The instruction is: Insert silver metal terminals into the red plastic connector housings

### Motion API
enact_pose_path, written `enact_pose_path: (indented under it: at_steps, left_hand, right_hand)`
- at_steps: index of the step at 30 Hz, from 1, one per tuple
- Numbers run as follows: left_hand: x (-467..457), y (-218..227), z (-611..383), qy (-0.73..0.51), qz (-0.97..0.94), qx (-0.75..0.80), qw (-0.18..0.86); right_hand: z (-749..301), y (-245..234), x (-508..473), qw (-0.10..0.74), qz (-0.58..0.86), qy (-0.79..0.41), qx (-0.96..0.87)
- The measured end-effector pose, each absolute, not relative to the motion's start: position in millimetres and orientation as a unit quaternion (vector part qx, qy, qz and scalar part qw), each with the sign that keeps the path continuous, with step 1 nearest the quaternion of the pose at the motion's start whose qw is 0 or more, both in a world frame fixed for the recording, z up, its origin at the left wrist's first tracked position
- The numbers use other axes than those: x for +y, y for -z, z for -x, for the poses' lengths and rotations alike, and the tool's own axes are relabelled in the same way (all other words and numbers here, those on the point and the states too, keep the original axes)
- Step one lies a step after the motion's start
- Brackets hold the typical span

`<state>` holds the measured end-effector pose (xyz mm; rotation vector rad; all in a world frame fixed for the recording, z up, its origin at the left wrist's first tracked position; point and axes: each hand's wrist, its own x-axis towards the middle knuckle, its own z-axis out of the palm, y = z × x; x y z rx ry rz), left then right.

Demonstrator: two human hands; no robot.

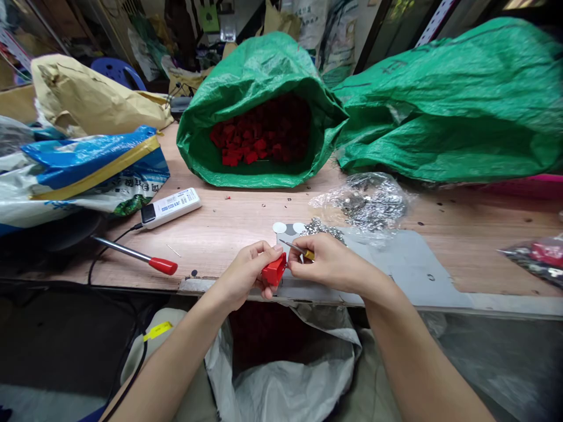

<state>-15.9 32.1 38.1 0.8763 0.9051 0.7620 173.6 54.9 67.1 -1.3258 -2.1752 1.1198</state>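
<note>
My left hand (248,271) grips a small red plastic part (274,269) between thumb and fingers, just over the table's front edge. My right hand (328,261) is closed around a thin tool with a yellow handle (309,255); its slim metal shaft (291,246) points left, above the red part. The right thumb and fingertip come close to the part's right side, where a tiny metal bit seems to show, too small to make out. Right behind the hands lies a heap of small shiny metal pieces (323,230) on a grey sheet (402,264).
A green woven sack (264,70) lies open, with red parts (250,143) inside. Another green sack (457,105) is at right. A clear bag of metal pieces (373,202), a white device (171,208) and a red-tipped lever (162,265) are nearby. Below hangs an open pale sack (285,387).
</note>
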Motion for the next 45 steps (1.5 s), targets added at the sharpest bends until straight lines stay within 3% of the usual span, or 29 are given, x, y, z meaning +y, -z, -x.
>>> enact_pose_path:
  at_steps: [7, 15, 22, 29, 34, 45]
  left_hand:
    - [33.2, -37.5, 16.2, -0.340, -0.406, 0.413, 0.741]
    - [37.2, -35.8, 21.0, -0.383, -0.361, 0.386, 0.757]
    - [41.4, -34.7, 25.8, -0.415, -0.292, 0.328, 0.797]
    - [37.5, -35.7, 24.5, -0.430, -0.297, 0.343, 0.781]
    - [37.5, -39.1, 30.8, -0.404, -0.325, 0.317, 0.794]
    - [31.8, -38.2, 34.3, -0.354, -0.388, 0.309, 0.793]
  right_hand:
    - [-174.0, -67.2, 56.3, 0.157, 0.481, -0.395, -0.766]
    - [-161.0, -57.6, 55.6, 0.249, 0.509, -0.408, -0.716]
    - [-159.9, -49.4, 59.0, 0.269, 0.437, -0.561, -0.650]
    - [-156.4, -46.7, 57.7, 0.309, 0.438, -0.532, -0.655]
    - [-159.7, -45.7, 57.1, 0.294, 0.385, -0.662, -0.572]
    - [-142.8, -39.6, 45.8, 0.255, 0.349, -0.793, -0.430]
